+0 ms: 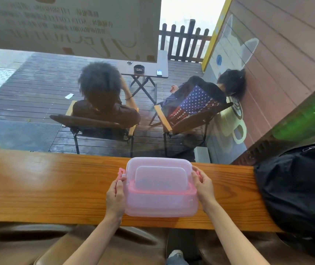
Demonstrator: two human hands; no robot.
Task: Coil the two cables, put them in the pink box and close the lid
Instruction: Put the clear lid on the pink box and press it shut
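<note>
The pink translucent box (160,205) stands on the wooden counter (47,188) in front of me, with its lid (159,169) lying on top. My left hand (115,196) presses against the box's left side, its fingers at the pink side latch (121,174), which sticks outward. On the opposite side my right hand (203,185) grips the box, thumb over the right latch. Through the cloudy plastic I can make out no cables.
A black backpack (298,188) lies on the counter at the right. A glass window rises right behind the counter; beyond it two people sit in chairs on a deck. Brown stools stand below the counter's near edge.
</note>
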